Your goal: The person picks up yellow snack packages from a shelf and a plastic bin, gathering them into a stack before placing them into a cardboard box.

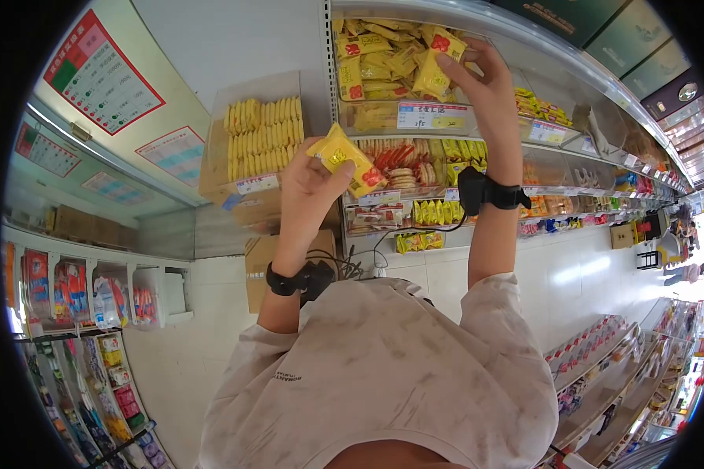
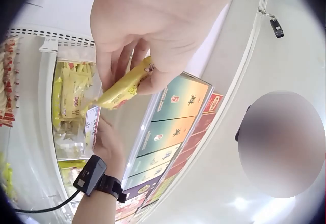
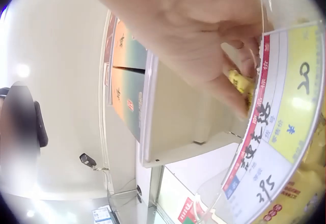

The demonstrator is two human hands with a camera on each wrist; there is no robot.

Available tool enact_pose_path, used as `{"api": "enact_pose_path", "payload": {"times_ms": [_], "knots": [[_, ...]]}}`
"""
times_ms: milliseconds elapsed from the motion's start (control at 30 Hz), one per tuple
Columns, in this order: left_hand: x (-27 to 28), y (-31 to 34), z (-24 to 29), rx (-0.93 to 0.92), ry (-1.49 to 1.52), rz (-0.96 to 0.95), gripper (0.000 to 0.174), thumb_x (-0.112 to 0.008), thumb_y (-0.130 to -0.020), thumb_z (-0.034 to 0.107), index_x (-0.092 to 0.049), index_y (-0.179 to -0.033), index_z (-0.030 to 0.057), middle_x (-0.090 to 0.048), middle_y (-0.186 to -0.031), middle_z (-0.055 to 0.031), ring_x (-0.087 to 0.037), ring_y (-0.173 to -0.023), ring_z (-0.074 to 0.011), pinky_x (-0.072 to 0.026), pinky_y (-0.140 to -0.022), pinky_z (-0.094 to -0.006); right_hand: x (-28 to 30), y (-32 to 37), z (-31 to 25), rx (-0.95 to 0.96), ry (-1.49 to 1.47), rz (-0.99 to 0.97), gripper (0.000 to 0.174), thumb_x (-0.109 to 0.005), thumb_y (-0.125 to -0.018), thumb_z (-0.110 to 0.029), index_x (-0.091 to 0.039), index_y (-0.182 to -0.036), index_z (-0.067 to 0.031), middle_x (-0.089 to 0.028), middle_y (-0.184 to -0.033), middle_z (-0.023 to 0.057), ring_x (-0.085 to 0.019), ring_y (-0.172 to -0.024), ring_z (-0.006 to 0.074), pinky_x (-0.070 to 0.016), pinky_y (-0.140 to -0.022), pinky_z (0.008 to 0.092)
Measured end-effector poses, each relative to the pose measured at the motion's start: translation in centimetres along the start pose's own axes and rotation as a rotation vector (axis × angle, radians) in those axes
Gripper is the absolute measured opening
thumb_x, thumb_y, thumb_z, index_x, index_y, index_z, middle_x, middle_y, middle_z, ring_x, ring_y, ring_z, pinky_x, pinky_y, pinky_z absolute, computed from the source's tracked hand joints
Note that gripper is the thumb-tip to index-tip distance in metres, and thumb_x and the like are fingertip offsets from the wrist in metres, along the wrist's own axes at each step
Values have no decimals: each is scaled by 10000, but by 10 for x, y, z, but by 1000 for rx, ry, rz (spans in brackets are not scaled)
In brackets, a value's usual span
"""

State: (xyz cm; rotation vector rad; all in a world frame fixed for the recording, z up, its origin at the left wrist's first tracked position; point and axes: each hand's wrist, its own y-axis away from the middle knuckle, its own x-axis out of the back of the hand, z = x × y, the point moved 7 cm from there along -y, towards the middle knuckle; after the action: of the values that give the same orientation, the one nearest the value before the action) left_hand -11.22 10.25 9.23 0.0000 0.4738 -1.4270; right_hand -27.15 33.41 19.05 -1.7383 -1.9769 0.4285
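My left hand (image 1: 303, 184) pinches a yellow snack packet (image 1: 347, 161) with a red print, held in front of the shelves. In the left wrist view the same packet (image 2: 125, 87) shows edge-on between thumb and fingers. My right hand (image 1: 489, 74) reaches over the top bin and grips another yellow packet (image 1: 440, 62) by its right side. Under that packet lies a heap of similar yellow packets (image 1: 377, 64) in a clear bin. In the right wrist view the fingers and a bit of the packet (image 3: 241, 83) show behind the price label (image 3: 275, 117).
To the left, a box (image 1: 235, 164) holds neat rows of yellow packets. Lower shelves carry red-and-white packs (image 1: 399, 160) and yellow-green packs (image 1: 436, 211). Dark cables (image 1: 352, 266) hang by a cardboard box (image 1: 260, 270). Boxed goods (image 2: 175, 107) stand on top of the shelf.
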Motion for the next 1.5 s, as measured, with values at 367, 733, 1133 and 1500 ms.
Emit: {"api": "enact_pose_path", "payload": {"times_ms": [367, 733, 1133, 1500], "knots": [[-11, -7, -6, -43, 110, -49, 374, -514, -1038, 130, -434, -1382, 6, -649, -1164, -173, -665, -1118, -280, -519, -991, -392, -34, 80, -32, -91, -355, -59, 352, -748, -897, -42, -575, -1203, -20, -645, -1126, 58, -636, -1082, 151, -553, -813, 278], [-5, -4, 6, -93, 273, 197, 413, -505, -1085, 275, -469, -1364, -28, -653, -1030, -117, -655, -1014, -216, -533, -915, -334, -121, 130, -59, 353, 146, -137, 205, -761, -863, -68, -644, -1027, -27, -658, -970, 126, -671, -996, 240, -516, -767, 335], [20, -1, 9, -144, 164, 299, 291, -631, -1026, 171, -541, -1258, 21, -630, -880, -44, -603, -723, -113, -486, -652, -258, -113, -12, 16, 53, 575, -475, 335, -594, -956, -257, -690, -1190, -37, -745, -975, 136, -710, -858, 246, -541, -802, 338], [26, 1, 10, -117, 200, 268, 224, -658, -1005, 148, -539, -1157, 37, -625, -833, -48, -607, -698, -130, -492, -617, -272, -101, -8, -4, 30, 447, -298, 267, -696, -874, -220, -718, -1069, -39, -740, -1036, 128, -717, -876, 264, -554, -791, 367]]}}
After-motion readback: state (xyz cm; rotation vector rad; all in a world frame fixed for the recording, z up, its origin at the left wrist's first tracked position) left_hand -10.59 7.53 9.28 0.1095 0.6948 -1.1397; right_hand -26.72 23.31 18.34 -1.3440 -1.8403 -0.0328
